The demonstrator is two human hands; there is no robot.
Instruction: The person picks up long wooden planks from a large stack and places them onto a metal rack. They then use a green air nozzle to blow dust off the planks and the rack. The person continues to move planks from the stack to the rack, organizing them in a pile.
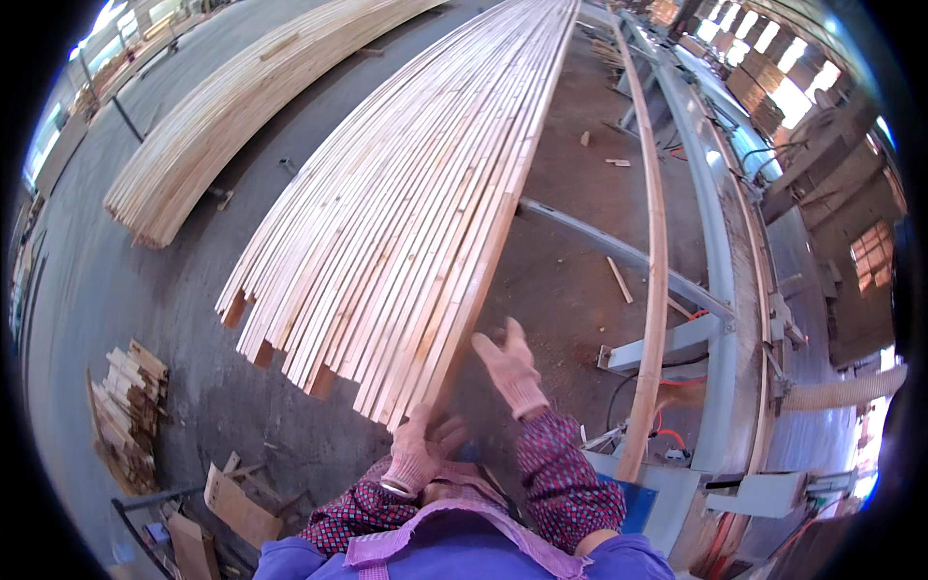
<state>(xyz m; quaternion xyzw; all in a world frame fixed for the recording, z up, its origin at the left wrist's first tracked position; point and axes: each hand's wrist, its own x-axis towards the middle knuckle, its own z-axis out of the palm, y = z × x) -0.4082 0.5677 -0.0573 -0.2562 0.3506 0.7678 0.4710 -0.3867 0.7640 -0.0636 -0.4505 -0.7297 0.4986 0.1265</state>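
Observation:
A broad stack of long, narrow wooden strips (406, 222) stretches away from me, its near ends uneven. My left hand (418, 452), in a pale pink work glove, is at the near right corner of the stack, by the strip ends. Its fingers look apart though slightly blurred; whether they touch the wood I cannot tell. Just off the stack's right side is my right hand (510, 372), gloved too, with thumb and fingers spread and nothing in it. Patterned sleeve covers are on both forearms.
To the right, one long strip (653, 242) lies along a grey metal machine frame (717, 251) with a crossbar (619, 251). Another strip stack (242, 106) is at the far left. Short offcuts (128, 416) and cardboard (242, 507) are at the lower left. A ribbed hose (841, 391) is at right.

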